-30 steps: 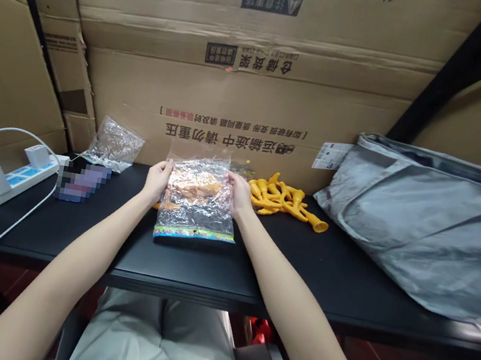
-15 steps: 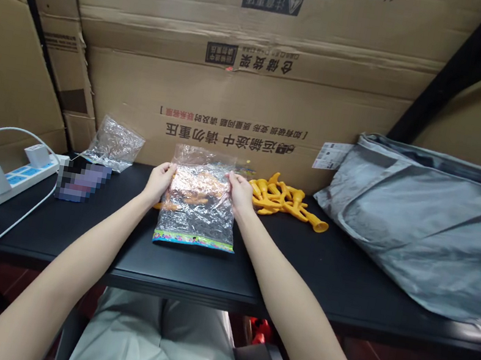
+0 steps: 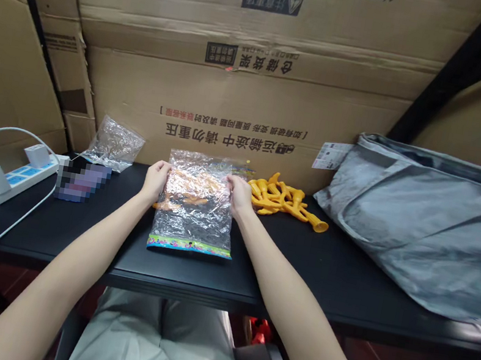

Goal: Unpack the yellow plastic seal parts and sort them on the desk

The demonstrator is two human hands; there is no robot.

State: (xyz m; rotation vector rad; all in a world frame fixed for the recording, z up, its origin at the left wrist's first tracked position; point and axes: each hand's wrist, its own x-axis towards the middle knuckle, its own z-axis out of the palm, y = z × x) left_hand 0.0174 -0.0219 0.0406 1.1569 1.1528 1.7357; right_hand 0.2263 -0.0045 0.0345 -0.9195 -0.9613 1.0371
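Note:
Between my hands is a clear plastic bag (image 3: 193,224) with a colourful printed strip along its near edge. My left hand (image 3: 156,181) pinches its left side, and my right hand (image 3: 239,194) pinches its right side. Yellow-orange plastic pieces (image 3: 166,203) show through and beside the bag; whether any lie inside it I cannot tell. Just beyond my right hand lies a pile of yellow-orange branching plastic pieces (image 3: 286,200) with flared ends, partly hidden by that hand.
A second clear plastic bag (image 3: 116,146) leans at the back left. Near it are a blurred-out purplish object (image 3: 84,182) and a white power strip (image 3: 19,181) with cables. A large grey bag (image 3: 422,230) fills the right side. Cardboard (image 3: 245,100) walls the black table (image 3: 297,283).
Both hands have shifted the plastic bag slightly left, and its printed edge is a little nearer to me. The bag looks flatter. The pile of yellow-orange pieces has not moved.

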